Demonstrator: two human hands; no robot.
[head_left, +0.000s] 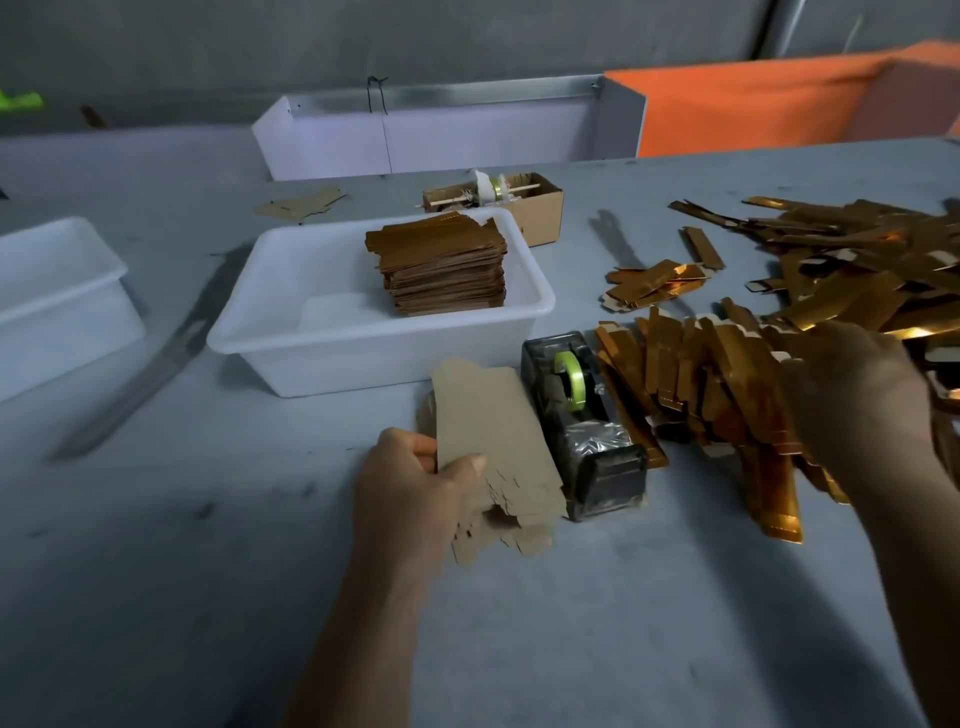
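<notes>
While our left hand (410, 483) grips the bundle of brown card blanks (493, 431), thumb pressed on the upper face and fingers curled behind the left edge, we record the bundle low over the grey table (208, 571). It is just beside the left flank of the black tape dispenser (587, 431) and just in front of the white tub (337, 369). We cannot tell whether its lower end touches the table.

Our right hand (857, 400) is blurred, back of the hand uppermost, fingers pointing down into the fanned row of gold card pieces (696, 395) right of the dispenser. We cannot tell whether it has hold of any piece.

A green tape roll (571, 379) sits in the dispenser. Inside the white tub, against its far right corner, stands a squared stack of gold-brown blanks (441, 270). A second white tub (62, 332) lies well apart at the left. A small cardboard box (543, 215) sits behind the first tub. A loose heap of gold pieces (857, 260) covers the far right.
</notes>
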